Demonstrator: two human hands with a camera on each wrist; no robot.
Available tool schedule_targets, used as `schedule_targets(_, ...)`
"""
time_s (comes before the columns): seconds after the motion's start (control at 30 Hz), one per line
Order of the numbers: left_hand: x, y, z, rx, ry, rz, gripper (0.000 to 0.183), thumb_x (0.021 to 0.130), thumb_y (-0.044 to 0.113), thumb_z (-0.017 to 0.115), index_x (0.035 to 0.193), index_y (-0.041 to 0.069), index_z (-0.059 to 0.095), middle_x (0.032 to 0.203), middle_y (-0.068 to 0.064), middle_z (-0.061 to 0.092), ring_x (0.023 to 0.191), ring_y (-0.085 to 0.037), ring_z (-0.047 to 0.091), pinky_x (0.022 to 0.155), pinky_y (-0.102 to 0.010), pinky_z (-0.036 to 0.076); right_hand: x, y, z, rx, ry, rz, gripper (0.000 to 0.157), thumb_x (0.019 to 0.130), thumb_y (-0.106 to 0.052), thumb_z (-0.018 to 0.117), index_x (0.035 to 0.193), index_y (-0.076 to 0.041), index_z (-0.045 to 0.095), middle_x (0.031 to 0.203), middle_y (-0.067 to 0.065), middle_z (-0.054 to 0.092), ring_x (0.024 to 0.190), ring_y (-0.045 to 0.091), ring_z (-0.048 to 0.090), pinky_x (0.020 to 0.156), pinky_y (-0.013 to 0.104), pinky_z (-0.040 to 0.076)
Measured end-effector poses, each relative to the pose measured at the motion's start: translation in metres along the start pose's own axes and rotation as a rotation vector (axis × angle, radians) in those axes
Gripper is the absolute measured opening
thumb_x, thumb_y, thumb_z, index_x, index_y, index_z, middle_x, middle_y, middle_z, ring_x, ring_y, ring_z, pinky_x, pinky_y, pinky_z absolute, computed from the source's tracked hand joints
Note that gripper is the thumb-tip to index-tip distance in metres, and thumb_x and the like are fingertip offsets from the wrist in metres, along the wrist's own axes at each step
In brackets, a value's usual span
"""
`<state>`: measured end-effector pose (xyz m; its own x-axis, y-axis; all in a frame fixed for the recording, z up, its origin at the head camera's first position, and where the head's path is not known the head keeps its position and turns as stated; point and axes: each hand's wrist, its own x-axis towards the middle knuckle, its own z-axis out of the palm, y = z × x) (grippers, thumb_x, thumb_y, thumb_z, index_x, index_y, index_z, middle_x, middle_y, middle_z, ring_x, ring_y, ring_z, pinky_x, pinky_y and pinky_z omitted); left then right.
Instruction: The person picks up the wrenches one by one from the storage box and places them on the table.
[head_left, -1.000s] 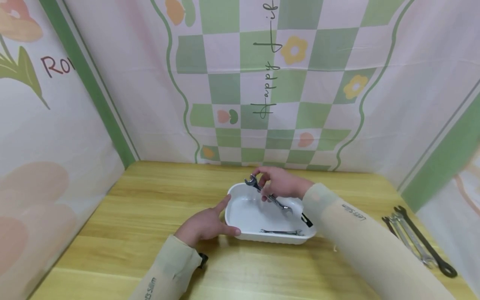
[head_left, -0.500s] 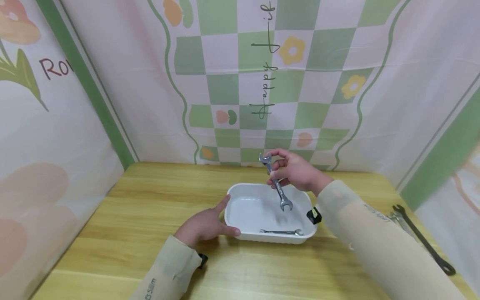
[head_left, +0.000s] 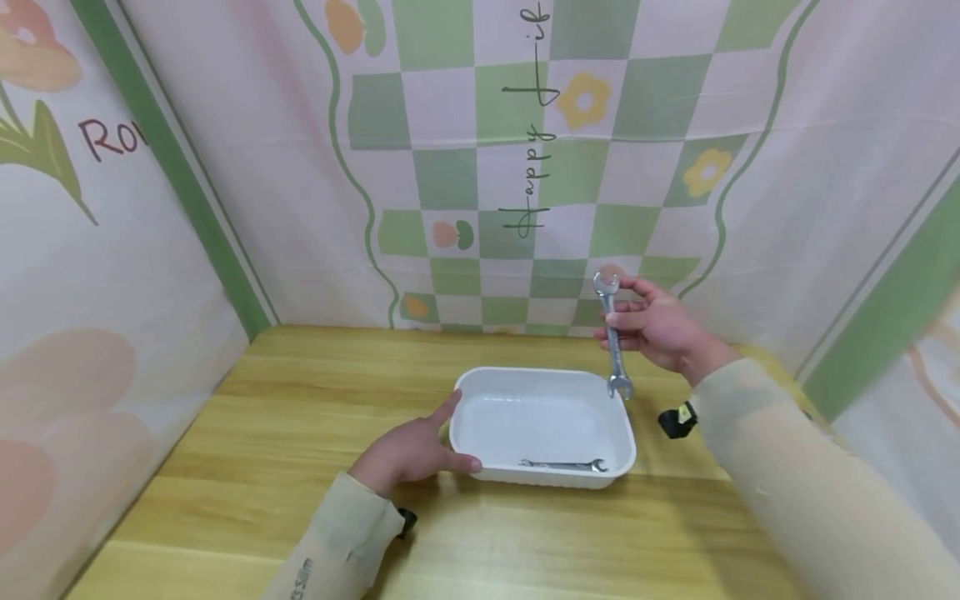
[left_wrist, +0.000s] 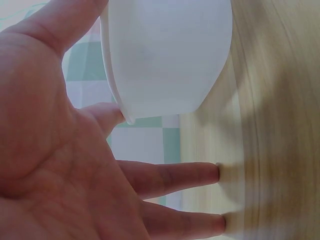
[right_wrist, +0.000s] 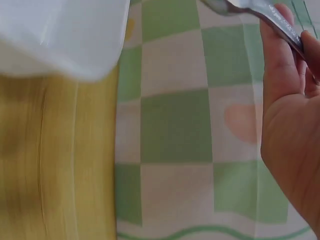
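In the head view, my right hand (head_left: pixel 660 327) pinches a silver double open-end wrench (head_left: pixel 613 337) between thumb and fingers. The wrench hangs almost upright, its lower end over the far right corner of a white plastic tub (head_left: pixel 540 479). My left hand (head_left: pixel 416 450) is at the tub's left end with thumb and index finger spread along the rim. Seen from the left wrist, the fingers (left_wrist: pixel 170 179) are straight, with the index tip touching the rim. A smaller silver wrench (head_left: pixel 564 464) lies inside the tub along its near wall.
The tub stands on a wood-grain table (head_left: pixel 300 400). Behind it hangs a curtain (head_left: pixel 495 183) with green checks. My right sleeve (head_left: pixel 817 475) crosses the table's right side and covers what lies there.
My right hand has lifted the wrench up out of the tub and carried it to the right, turning it more upright. The left hand and tub have stayed put.
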<state>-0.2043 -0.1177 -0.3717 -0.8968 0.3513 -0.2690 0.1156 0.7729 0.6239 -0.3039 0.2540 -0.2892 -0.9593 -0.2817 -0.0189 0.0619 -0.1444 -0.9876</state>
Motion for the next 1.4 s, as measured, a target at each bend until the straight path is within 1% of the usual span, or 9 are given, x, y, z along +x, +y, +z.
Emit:
schedule_targets(0.13,0.000,0.000,0.000,-0.007,-0.004,0.003,0.117,0.074,0.062,0.079,0.162,0.030,0.009,0.144,-0.022,0.050,0.129,-0.038,0.048,0.102,-0.058,0.038,-0.011,-0.002,-0.025,0.027,0.015,0.014,0.055,0.093,0.014,0.059,0.136,-0.017,0.045,0.096,0.013,0.059,0.088,0.035,0.071,0.084,0.050,0.053)
schedule_targets(0.33,0.001,-0.001,0.002,0.002,-0.018,-0.003,0.118,0.074,0.065,0.078,0.162,0.031,0.007,0.145,-0.021,0.049,0.130,-0.037,0.047,0.104,-0.056,0.038,-0.028,-0.004,-0.057,-0.001,0.047,0.030,0.051,0.095,0.011,0.057,0.133,-0.021,0.047,0.097,0.014,0.060,0.091,0.034,0.070,0.085,0.049,0.053)
schedule_targets(0.6,0.000,-0.001,0.004,-0.025,-0.010,0.008,0.118,0.073,0.064,0.079,0.162,0.032,0.009,0.144,-0.022,0.050,0.129,-0.037,0.048,0.103,-0.057,0.038,-0.049,-0.006,-0.083,-0.024,0.106,0.054,0.054,0.096,0.008,0.060,0.136,-0.024,0.043,0.099,0.013,0.064,0.091,0.031,0.070,0.083,0.046,0.055)
schedule_targets(0.7,0.000,-0.001,0.004,-0.019,-0.012,0.009,0.118,0.073,0.064,0.079,0.162,0.032,0.008,0.144,-0.022,0.050,0.130,-0.038,0.048,0.103,-0.057,0.038,-0.059,-0.003,-0.084,-0.066,0.132,0.081,0.061,0.096,0.005,0.061,0.145,-0.022,0.036,0.103,0.014,0.062,0.094,0.030,0.069,0.085,0.045,0.055)
schedule_targets(0.83,-0.001,0.000,0.004,-0.015,-0.012,0.003,0.117,0.074,0.064,0.079,0.162,0.032,0.008,0.145,-0.022,0.048,0.130,-0.039,0.047,0.103,-0.057,0.037,-0.074,0.006,-0.083,-0.117,0.147,0.135,0.083,0.097,0.001,0.062,0.160,-0.018,0.011,0.109,0.015,0.058,0.097,0.030,0.068,0.090,0.045,0.053)
schedule_targets(0.9,-0.001,0.000,0.004,-0.016,-0.012,0.003,0.118,0.074,0.063,0.079,0.162,0.032,0.008,0.145,-0.022,0.048,0.131,-0.039,0.046,0.103,-0.058,0.037,-0.081,0.013,-0.082,-0.136,0.142,0.153,0.086,0.097,0.001,0.061,0.160,-0.014,0.004,0.110,0.017,0.058,0.098,0.031,0.067,0.090,0.045,0.052)
schedule_targets(1.13,-0.001,-0.001,0.003,-0.008,-0.004,0.010,0.118,0.074,0.063,0.079,0.162,0.031,0.008,0.143,-0.022,0.050,0.128,-0.038,0.049,0.102,-0.057,0.038,-0.098,0.050,-0.078,-0.265,0.136,0.186,0.068,0.099,0.000,0.058,0.153,-0.003,0.017,0.108,0.027,0.059,0.098,0.034,0.068,0.089,0.046,0.053)
schedule_targets(1.3,-0.001,-0.001,0.002,-0.005,-0.004,0.010,0.117,0.074,0.064,0.078,0.162,0.031,0.008,0.143,-0.022,0.050,0.129,-0.037,0.049,0.103,-0.056,0.038,-0.104,0.076,-0.066,-0.455,0.139,0.190,0.069,0.096,0.004,0.056,0.152,0.006,0.016,0.104,0.030,0.060,0.091,0.037,0.067,0.078,0.046,0.057)
schedule_targets(1.4,0.000,-0.001,0.001,-0.002,-0.004,0.008,0.117,0.074,0.064,0.078,0.162,0.031,0.007,0.143,-0.022,0.050,0.129,-0.037,0.049,0.103,-0.056,0.038,-0.107,0.085,-0.059,-0.524,0.159,0.196,0.069,0.093,0.006,0.056,0.151,0.008,0.018,0.100,0.029,0.059,0.085,0.037,0.066,0.072,0.046,0.058)
